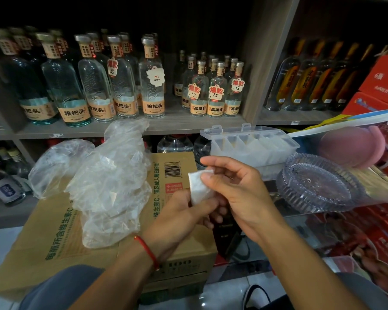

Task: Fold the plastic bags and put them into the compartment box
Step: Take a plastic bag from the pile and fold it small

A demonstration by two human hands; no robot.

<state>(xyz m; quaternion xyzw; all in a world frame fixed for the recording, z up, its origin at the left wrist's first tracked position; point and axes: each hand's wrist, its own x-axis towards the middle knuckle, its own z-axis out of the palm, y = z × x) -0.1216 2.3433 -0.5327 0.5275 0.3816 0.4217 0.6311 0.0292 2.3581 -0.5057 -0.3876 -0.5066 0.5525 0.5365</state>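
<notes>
Folded plastic bag (198,186) between both hands (213,198)

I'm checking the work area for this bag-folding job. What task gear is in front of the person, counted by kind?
Folded bag held by both hands: 1
Pile of loose bags: 1
Compartment box: 1
Cardboard box: 1
Glass dish: 1
Total: 5

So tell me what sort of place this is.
Probably a small liquor shop: shelves of bottles with hanging price tags, plus red gift boxes stacked at right.
</notes>
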